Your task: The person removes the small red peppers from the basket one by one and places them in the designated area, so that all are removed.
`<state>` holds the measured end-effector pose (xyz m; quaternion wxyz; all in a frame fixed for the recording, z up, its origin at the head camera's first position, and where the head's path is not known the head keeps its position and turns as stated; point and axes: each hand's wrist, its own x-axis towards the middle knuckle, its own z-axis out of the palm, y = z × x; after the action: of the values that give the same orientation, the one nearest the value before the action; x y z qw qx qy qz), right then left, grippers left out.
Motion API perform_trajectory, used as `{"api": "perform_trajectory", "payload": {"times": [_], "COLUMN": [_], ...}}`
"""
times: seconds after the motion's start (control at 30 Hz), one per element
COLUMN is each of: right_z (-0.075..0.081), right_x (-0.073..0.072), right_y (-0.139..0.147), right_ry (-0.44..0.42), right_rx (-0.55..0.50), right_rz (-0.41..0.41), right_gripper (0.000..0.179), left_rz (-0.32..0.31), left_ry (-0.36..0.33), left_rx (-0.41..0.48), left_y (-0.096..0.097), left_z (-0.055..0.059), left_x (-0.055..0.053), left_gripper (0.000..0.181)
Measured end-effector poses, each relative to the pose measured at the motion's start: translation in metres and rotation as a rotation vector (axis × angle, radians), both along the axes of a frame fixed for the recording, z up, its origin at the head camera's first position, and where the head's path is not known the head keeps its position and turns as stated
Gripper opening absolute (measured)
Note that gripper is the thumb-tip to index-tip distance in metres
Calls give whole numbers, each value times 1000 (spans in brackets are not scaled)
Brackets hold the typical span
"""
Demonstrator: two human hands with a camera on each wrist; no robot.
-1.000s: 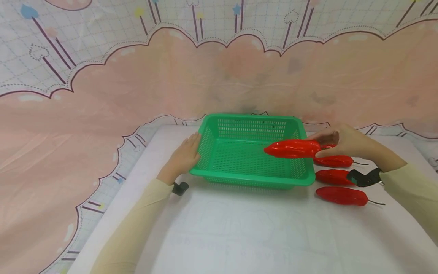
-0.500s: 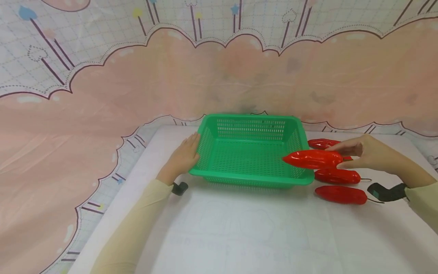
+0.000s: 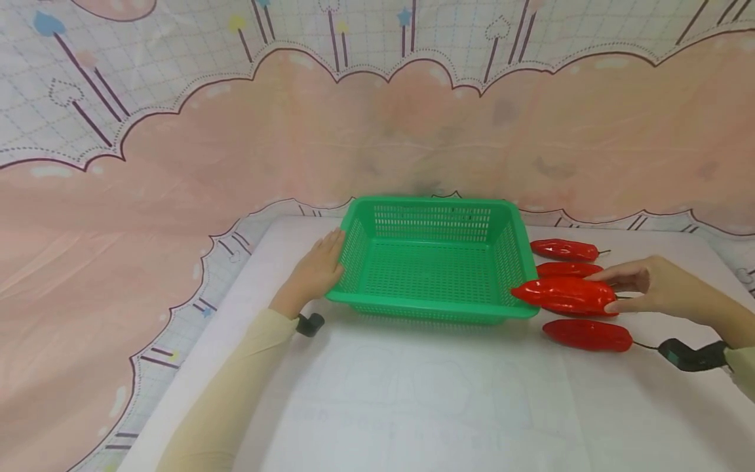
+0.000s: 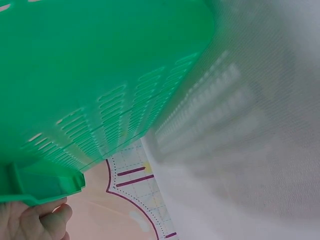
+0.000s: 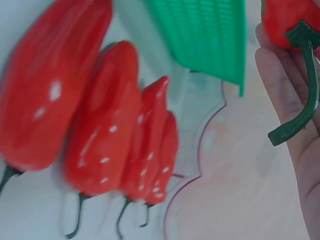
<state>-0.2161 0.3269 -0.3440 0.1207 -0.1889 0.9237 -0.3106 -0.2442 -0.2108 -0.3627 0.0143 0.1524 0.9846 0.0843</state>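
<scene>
My left hand [image 3: 315,267] rests at the left rim of a green plastic basket [image 3: 425,307], its fairly straight fingers against the outer edge; in the left wrist view, fingers [image 4: 45,220] show right at the rim. My right hand [image 3: 655,288] grips a glossy red chili pepper [image 3: 560,290] by its stem end. The pepper's tip points left and overlaps the basket's right rim. In the right wrist view, its curved green stem [image 5: 311,85] sticks out past the fingers. Beneath and around it, several more red peppers [image 3: 588,335] lie in a row on the white table.
The farthest pepper [image 3: 563,249] lies close to the basket's back right corner. The row also shows in the right wrist view, with a large pepper [image 5: 50,90] nearest. A patterned pink and white cloth [image 3: 377,131] hangs behind the white tabletop [image 3: 413,393].
My right hand has carried the held pepper right and toward me, from above the basket to over the row of peppers. My left hand and the basket have stayed put.
</scene>
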Motion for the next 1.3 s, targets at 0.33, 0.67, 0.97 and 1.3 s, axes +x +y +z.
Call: {"api": "perform_trajectory", "payload": {"times": [0.33, 0.67, 0.97, 1.3], "right_z": [-13, -19, -26, -46], "right_x": [8, 15, 18, 23], "right_y": [15, 28, 41, 48], "right_ry": [13, -8, -64, -215], "right_rx": [-12, 19, -78, 2], "right_rz": [-22, -48, -11, 16], "right_gripper": [46, 50, 39, 50], "left_rz": [-1, -4, 2, 4], "left_ry": [-2, 1, 3, 0], "left_rx": [7, 8, 14, 16], "left_y": [-2, -1, 0, 2], "left_z": [1, 2, 2, 1], "left_x": [0, 0, -1, 0], "left_gripper": [64, 65, 64, 64]}}
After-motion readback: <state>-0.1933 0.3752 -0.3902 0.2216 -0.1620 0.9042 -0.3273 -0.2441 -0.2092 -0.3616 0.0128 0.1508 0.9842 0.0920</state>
